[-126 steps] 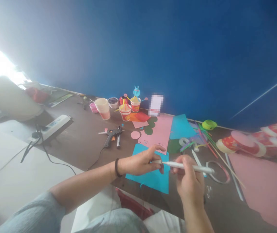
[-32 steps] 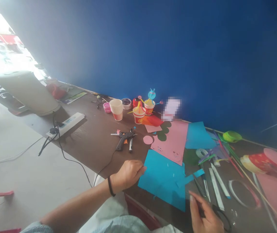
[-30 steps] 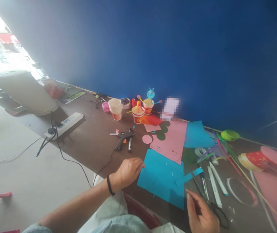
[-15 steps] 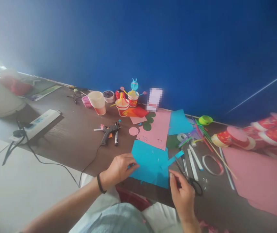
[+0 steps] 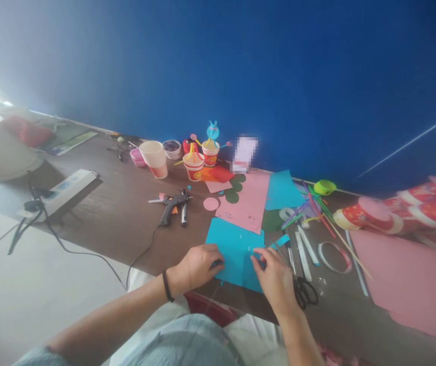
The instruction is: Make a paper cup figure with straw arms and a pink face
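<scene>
My left hand (image 5: 201, 265), wearing a dark wristband, rests over the left part of a bright blue paper sheet (image 5: 236, 244). Its fingers are curled in, and anything between them is hidden. Over the right part of that sheet is my right hand (image 5: 274, 274), thumb and forefinger slightly apart with nothing visible between the tips. Tiny white scraps lie on the blue sheet. Right of it is a small blue strip (image 5: 282, 241). Black-handled scissors (image 5: 306, 293) lie just beyond my right wrist, partly hidden by the hand.
A glue gun (image 5: 171, 207) lies left of the sheets, its cord trailing over the table edge. Behind stand stacked paper cups (image 5: 154, 160) and a cup figure (image 5: 210, 152). Pink paper (image 5: 246, 203), a tape roll (image 5: 335, 257) and decorated red cups (image 5: 368, 216) are around. A power strip (image 5: 63, 193) sits left.
My right hand has moved left from the sheet's right edge onto the blue sheet. My left hand has shifted slightly right. The blue strip now shows less of its length.
</scene>
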`<state>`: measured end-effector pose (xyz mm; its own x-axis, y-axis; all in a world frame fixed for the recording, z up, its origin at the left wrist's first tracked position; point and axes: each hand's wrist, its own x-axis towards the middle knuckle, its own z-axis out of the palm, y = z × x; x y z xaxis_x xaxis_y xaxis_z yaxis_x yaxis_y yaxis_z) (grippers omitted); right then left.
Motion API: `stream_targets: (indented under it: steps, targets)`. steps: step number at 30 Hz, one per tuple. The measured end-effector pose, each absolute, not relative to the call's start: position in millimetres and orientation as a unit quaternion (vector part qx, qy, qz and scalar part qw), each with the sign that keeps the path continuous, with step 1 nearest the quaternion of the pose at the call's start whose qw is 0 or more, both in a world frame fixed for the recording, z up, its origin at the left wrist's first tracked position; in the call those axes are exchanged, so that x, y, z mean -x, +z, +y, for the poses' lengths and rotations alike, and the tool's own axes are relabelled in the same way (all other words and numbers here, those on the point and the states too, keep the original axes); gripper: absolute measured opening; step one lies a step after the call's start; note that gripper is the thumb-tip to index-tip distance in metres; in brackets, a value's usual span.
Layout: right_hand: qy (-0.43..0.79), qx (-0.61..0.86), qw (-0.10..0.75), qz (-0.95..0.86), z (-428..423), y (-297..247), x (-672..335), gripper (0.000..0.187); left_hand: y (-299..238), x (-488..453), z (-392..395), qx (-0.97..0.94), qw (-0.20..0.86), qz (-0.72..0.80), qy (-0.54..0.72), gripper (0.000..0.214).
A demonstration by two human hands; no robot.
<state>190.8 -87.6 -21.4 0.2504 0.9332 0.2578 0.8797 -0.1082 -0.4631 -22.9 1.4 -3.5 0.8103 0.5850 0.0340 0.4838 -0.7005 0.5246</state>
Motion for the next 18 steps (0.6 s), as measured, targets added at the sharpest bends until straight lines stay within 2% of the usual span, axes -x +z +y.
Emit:
stream_targets:
  steps: [8, 18]
  targets:
    - [0.056, 0.74, 0.304, -0.597, -92.9, -22.4, -191.8, 0.019, -10.3, 27.4, 2.4, -0.923, 0.234, 0.272, 0.137, 0.02]
    - [0.02, 0.766, 0.341, -0.545, -94.2, -2.0, -236.5, 0.026, -7.2, 23.9, 1.3, -0.943, 0.176, 0.275, 0.064, 0.011]
